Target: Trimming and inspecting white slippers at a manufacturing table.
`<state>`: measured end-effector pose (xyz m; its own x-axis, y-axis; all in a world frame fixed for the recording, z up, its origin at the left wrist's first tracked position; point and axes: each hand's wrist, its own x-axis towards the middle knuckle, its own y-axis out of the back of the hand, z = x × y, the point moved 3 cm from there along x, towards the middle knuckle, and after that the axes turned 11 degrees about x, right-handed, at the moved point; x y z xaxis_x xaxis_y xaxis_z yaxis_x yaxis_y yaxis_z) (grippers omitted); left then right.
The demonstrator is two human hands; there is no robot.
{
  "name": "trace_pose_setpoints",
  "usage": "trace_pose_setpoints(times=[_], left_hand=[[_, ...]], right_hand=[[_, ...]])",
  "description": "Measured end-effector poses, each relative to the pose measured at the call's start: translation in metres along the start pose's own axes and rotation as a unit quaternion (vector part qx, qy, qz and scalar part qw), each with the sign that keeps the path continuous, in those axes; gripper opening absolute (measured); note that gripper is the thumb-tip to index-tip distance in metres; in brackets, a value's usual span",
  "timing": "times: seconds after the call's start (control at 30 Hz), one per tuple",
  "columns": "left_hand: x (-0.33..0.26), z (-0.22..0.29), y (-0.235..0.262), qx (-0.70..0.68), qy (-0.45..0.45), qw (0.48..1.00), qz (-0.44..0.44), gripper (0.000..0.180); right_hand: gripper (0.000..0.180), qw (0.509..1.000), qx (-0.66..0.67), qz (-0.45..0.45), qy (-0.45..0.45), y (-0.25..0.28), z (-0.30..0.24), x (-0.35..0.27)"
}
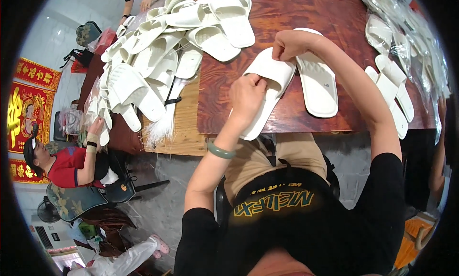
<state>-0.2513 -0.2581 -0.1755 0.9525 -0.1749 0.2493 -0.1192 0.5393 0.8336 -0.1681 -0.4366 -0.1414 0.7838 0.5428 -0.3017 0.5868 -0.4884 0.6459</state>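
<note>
Left hand (246, 95): fingers clamped on white slipper (266, 92), frame centre, on desk (287, 13) | right hand (287, 45): fingers pinching its top edge | second slipper (317, 82) just right | slipper heap (162, 46) upper left.

I have one view to work from, the head camera, worn on the person's head and looking steeply down over their own chest and lap. It faces forward across the dark red wooden table (306, 13), which fills the upper middle of the picture. The table's near edge sits close below the lens, with both forearms rising to it from the lower edge. The fisheye bends that edge and darkens the corners into a round rim. Beyond the table's far left end the view reaches a pile of white slippers (158, 51); left of the table it takes in a seated person in a red top (67, 166) and the floor. No second view shares any of this.
</note>
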Motion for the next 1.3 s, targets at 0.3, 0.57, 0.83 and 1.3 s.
trace_pose_setpoints(times=[0.3,0.57,0.83,1.3], left_hand=[[0.006,-0.001,-0.015,-0.407,0.071,0.906,-0.09,0.022],[0.016,0.002,-0.026,-0.555,0.174,0.813,-0.028,0.019],[0.021,-0.01,-0.043,-0.272,0.142,0.95,0.058,0.016],[0.017,0.004,-0.023,-0.244,0.102,0.957,0.117,0.015]], right_hand=[[0.03,0.992,0.08,-0.05,0.085,0.003,0.011,0.016],[0.022,0.98,0.19,-0.029,0.05,0.004,0.007,0.016],[0.019,0.99,0.112,-0.023,0.08,0.001,0.015,0.019],[0.011,0.985,0.129,0.0,0.116,0.0,0.009,0.016]])
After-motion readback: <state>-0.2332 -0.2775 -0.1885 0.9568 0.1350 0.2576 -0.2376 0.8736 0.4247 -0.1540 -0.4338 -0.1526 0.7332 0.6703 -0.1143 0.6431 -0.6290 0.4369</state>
